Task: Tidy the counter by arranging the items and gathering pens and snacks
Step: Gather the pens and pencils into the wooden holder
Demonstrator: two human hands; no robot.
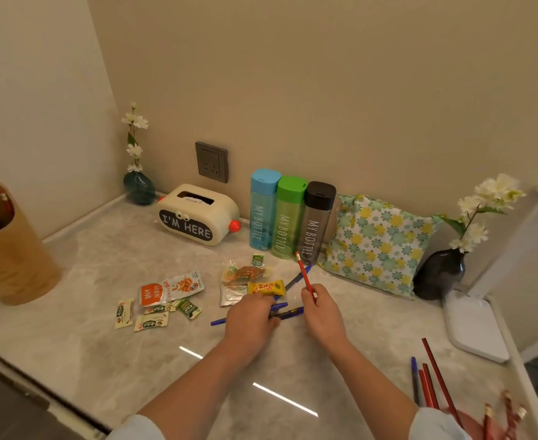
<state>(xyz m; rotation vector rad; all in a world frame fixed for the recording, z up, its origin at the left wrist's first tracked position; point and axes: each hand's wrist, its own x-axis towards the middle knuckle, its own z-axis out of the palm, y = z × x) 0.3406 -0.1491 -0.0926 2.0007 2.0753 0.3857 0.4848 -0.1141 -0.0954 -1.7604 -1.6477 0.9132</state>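
Okay, red pencil, eraser end up, tilted, pinched in right hand grip, mid desk, near the bottles. Left hand grip curled round blue pens lying on the desk. Snack packets scattered left. Brown tub, far left, holds red pencils.

Beige walls meet in corner; grey socket (dark faceplate) above glossy marble counter.
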